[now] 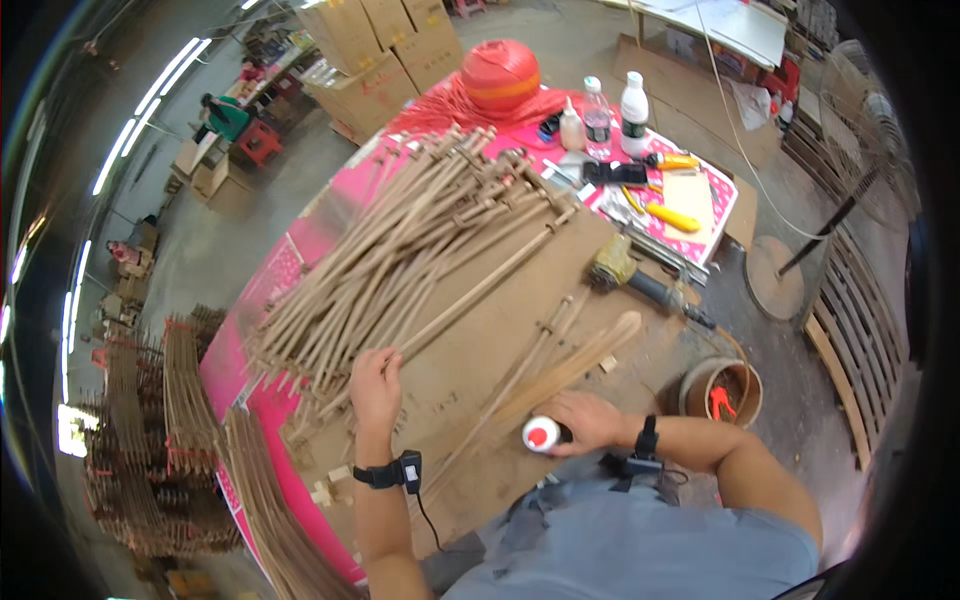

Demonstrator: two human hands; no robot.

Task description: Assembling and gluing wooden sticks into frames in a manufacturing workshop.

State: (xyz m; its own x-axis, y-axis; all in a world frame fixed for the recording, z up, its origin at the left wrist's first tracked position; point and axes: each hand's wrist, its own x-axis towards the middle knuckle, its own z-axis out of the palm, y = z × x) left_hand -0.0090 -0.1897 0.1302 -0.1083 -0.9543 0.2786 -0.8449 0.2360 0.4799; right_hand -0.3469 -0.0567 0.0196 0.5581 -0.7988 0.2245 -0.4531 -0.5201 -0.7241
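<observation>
My left hand (376, 385) is closed on the near end of a long thin wooden rod (490, 282). The rod slants away to the far right, alongside a big heap of similar rods (400, 235) on the brown board. Low at the centre, my right hand (588, 421) wraps round a white bottle with a red tip (540, 435), which faces up toward me. Beyond that hand lie a few more wooden strips (560, 375) and a small wood block (608, 365). A power tool with a yellowish head (612, 262) rests to their far right.
At the far end stand a red twine ball (500, 75), a white bottle (634, 115), a clear bottle (597, 120) and a yellow-handled tool (673, 217). A bucket (690, 390) is right of the table. Bundled rods (265, 500) lie along the left edge.
</observation>
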